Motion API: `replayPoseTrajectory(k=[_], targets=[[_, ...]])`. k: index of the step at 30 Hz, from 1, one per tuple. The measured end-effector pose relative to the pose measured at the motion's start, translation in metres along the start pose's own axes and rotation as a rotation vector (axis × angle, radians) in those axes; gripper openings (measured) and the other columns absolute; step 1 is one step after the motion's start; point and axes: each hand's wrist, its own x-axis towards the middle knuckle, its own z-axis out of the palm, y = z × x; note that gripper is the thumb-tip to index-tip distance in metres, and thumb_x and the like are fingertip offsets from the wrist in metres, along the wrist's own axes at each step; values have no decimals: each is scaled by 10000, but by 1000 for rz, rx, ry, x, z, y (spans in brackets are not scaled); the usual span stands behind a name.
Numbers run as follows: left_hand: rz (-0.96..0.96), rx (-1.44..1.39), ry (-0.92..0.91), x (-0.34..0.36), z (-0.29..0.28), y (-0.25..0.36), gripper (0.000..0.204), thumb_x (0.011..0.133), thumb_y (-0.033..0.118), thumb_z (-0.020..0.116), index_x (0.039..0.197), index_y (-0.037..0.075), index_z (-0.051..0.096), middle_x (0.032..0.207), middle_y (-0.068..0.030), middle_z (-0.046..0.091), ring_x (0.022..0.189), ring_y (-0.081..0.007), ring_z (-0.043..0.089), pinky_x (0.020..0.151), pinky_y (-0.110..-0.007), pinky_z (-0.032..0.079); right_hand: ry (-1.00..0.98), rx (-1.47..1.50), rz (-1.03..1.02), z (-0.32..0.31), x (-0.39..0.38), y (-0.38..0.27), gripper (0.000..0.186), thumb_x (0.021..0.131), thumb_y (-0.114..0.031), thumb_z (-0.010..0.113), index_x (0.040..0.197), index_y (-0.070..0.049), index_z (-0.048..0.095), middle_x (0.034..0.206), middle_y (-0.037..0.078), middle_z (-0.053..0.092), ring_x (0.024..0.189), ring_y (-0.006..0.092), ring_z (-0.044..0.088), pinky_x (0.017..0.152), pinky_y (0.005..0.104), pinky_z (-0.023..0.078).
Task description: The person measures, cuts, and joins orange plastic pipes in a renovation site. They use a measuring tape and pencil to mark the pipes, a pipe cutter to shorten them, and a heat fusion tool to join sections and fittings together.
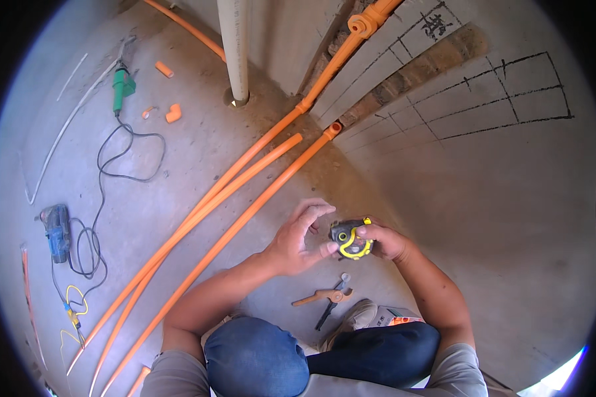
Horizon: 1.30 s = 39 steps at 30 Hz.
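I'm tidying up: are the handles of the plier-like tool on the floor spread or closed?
Spread: its orange handle points left, its black handle toward the lower edge, with a gap between.

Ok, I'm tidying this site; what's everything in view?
Tape measure: one, black-yellow, centre.
Pipe cutter: one, orange-black, below centre.
Long pipes: three, orange, centre-left floor.
Wall pipe: one, orange, top.
Upright pipe: one, white, top.
Pipe pieces: three, orange, upper left.
Power tools: two, green and blue, left.
Cords: count unclear, black, left.
Wall lines: several, black, upper right.
Box: one, white-orange, bottom.
Legs: two, blue trousers, bottom.
Left hand: one, centre.
Right hand: one, centre.
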Motion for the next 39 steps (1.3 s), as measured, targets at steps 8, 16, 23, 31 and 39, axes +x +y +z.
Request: replayPoseTrajectory(k=[8, 16, 23, 31, 39], targets=[[-392, -299, 64, -11, 24, -28, 346, 968, 222, 633, 1197, -35, 598, 1034, -134, 694, 967, -142, 631, 873, -306, 499, 459, -260, 384, 34, 25, -4, 566, 970, -528, 525, 1106, 16, 606, 964, 167, 666, 899, 237, 658, 819, 381, 534], [-470, -261, 130, -17, 23, -44, 212, 942, 122, 635, 1083, -13, 552, 903, -58, 656, 805, -103, 619, 726, -269, 517, 190, -1633, -448, 61, 24, -4, 772, 803, -448, 742, 1377, -22, 450, 1256, 227, 565, 1146, 387, 573, 948, 469, 480], [-674, -1044, 47, -19, -1, -28, 207, 926, 142, 676, 1045, 61, 527, 909, -20, 605, 822, -68, 565, 713, -228, 468, 286, -1422, -68, 76, 16, -36, 671, 829, -340, 730, 1358, -11, 480, 1120, 233, 629, 1026, 403, 625, 889, 460, 512], [-269, -228, -300, -17, -65, -47, 166, 870, 129, 728, 828, 67, 579, 771, 5, 582, 745, -85, 547, 714, -266, 473, 332, -1622, 355, 38, -64, -94, 460, 840, -235, 634, 1248, -27, 589, 1158, 216, 636, 1139, 401, 572, 977, 456, 461], [-289, -25, 22, 36, -132, -109, 126, 897, 177, 684, 911, 67, 623, 873, -30, 629, 887, -149, 582, 840, -336, 473, 1170, -2096, 468, 114, -152, -195, 241, 895, -210, 629, 1070, -48, 663, 1094, 166, 655, 989, 378, 638, 816, 458, 520]])
